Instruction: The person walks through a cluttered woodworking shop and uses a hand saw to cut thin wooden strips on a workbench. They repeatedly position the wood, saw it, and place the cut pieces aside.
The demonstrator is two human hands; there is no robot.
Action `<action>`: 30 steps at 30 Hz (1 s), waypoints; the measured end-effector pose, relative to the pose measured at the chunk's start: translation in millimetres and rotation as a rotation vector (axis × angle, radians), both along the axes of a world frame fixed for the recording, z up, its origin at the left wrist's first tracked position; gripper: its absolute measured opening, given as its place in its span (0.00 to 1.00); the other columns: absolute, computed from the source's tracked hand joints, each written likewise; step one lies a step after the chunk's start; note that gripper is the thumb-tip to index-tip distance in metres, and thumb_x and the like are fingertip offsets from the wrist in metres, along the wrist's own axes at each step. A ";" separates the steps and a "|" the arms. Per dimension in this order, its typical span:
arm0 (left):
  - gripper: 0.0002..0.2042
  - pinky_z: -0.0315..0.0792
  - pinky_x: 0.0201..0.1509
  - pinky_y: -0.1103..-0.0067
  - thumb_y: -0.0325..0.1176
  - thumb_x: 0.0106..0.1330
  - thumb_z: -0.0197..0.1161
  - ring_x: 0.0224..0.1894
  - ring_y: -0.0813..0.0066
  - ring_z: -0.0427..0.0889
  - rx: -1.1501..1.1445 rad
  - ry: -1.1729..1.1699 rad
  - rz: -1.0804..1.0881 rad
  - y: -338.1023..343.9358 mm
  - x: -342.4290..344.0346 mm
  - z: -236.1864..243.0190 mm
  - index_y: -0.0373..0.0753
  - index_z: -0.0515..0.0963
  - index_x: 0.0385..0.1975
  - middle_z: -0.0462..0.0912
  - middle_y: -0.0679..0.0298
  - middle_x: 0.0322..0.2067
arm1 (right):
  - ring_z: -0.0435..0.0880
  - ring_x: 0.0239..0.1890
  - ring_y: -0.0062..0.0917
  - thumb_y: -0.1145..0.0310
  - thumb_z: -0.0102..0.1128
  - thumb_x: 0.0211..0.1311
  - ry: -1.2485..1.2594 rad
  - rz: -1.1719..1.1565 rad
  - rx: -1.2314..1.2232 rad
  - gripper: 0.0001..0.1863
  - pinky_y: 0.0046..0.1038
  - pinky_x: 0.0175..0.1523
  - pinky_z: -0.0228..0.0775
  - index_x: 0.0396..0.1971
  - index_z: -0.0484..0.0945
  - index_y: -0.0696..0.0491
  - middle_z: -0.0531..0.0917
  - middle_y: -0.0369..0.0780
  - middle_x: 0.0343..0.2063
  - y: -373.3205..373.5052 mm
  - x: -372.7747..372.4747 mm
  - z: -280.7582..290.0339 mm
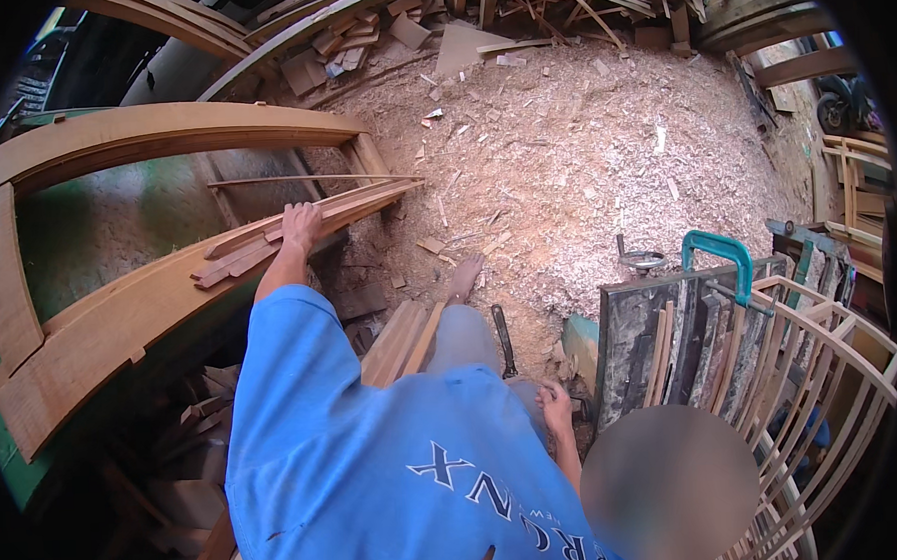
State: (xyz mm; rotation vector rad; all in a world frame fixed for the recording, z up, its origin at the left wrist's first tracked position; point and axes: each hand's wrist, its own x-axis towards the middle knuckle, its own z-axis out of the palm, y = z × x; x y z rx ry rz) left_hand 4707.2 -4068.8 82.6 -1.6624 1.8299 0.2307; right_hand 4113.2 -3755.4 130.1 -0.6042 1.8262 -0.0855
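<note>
My left hand (302,224) reaches out with its fingers wrapped over a small bundle of wooden strips (236,261). The strips lie lengthwise along the near beam of a large wooden frame (102,373). Close to my body, my right hand (554,405) is curled closed beside my knee. Whatever it may hold is too small or hidden to make out. A dark, long-handled tool (504,340) lies on the ground between my leg and that hand. Several wooden boards (401,342) rest beside my bent leg.
Wood shavings (564,165) cover the ground ahead. At right, a teal C-clamp (720,258) grips a dark panel (627,347) beside a slatted wooden rack (823,364); a blurred round patch hides part there. Offcuts (348,44) pile up at the back. Scrap wood (194,421) lies below the frame.
</note>
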 end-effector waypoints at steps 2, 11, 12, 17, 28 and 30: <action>0.07 0.70 0.53 0.64 0.33 0.64 0.57 0.48 0.67 0.83 -0.039 -0.022 -0.107 2.6 1.6 -1.2 0.44 0.82 0.37 0.85 0.61 0.39 | 0.85 0.36 0.24 0.71 0.53 0.70 -0.023 -0.023 -0.029 0.16 0.23 0.40 0.78 0.55 0.75 0.60 0.84 0.44 0.40 -2.1 -2.8 2.5; 0.06 0.79 0.35 0.66 0.31 0.60 0.59 0.32 0.58 0.88 -0.196 0.131 0.032 -18.0 -63.2 77.8 0.37 0.79 0.31 0.86 0.54 0.27 | 0.84 0.34 0.23 0.70 0.53 0.71 -0.022 -0.158 -0.114 0.16 0.23 0.40 0.78 0.54 0.75 0.61 0.84 0.43 0.39 -12.2 2.4 5.9; 0.06 0.79 0.34 0.66 0.32 0.59 0.60 0.33 0.57 0.87 -0.220 0.144 0.021 -19.3 -67.9 99.0 0.36 0.79 0.31 0.86 0.53 0.27 | 0.84 0.35 0.24 0.70 0.53 0.71 -0.019 -0.215 -0.105 0.16 0.23 0.40 0.78 0.54 0.75 0.60 0.84 0.43 0.39 -13.1 4.6 5.3; 0.18 0.79 0.39 0.62 0.46 0.62 0.61 0.35 0.50 0.87 -0.234 0.204 0.197 -19.0 -79.1 206.8 0.33 0.82 0.32 0.85 0.46 0.30 | 0.85 0.37 0.25 0.69 0.54 0.71 -0.096 -0.257 -0.175 0.17 0.24 0.40 0.78 0.54 0.75 0.61 0.84 0.43 0.39 -22.3 18.9 0.9; 0.26 0.68 0.27 0.60 0.57 0.71 0.52 0.22 0.48 0.78 -0.485 0.816 0.539 109.4 -172.7 154.3 0.38 0.73 0.24 0.75 0.50 0.17 | 0.85 0.43 0.28 0.64 0.55 0.72 -0.212 -0.258 -0.541 0.21 0.29 0.48 0.80 0.59 0.72 0.60 0.82 0.47 0.47 -112.6 33.5 56.1; 0.22 0.67 0.25 0.64 0.51 0.69 0.59 0.19 0.54 0.75 -0.546 1.087 0.460 143.8 -199.9 125.4 0.38 0.72 0.22 0.72 0.53 0.16 | 0.83 0.49 0.33 0.57 0.55 0.72 -0.234 -0.241 -0.651 0.27 0.35 0.54 0.79 0.64 0.67 0.58 0.80 0.50 0.52 -136.9 30.5 102.7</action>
